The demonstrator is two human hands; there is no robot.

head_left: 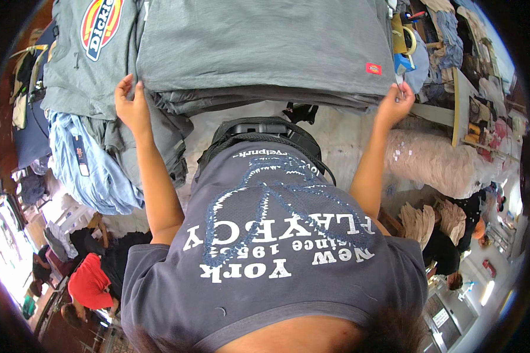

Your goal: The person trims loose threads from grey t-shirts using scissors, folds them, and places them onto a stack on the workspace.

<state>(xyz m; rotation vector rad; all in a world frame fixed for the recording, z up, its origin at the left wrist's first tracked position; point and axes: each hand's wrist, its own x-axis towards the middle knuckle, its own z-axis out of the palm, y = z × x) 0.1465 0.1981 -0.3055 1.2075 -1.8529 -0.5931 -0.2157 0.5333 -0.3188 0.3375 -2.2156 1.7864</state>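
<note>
Desk surface barely shows, a pale strip (341, 132) under the clothes; cluttered workroom around, garment heaps at right, a fabric roll (436, 162) in pinkish beige lower right, other people low at left and right edges near the rim. Stack of folded grey shirts (265, 53) lies on the desk at top centre, long axis running left to right across the view, folded edge facing the person. Left hand (132, 106) at the stack's left front corner, grip closed on the cloth edge, fingers pinching it. Right hand (394, 103) at the right front corner, fingers curled at the edge; can't tell if the grip actually clamps cloth. Second grey shirt pile (82, 65) and a light blue garment (94, 170) hang at left. Stack's far side cut off by frame top; person's own dark shirt (271, 247) hides the desk front.
</note>
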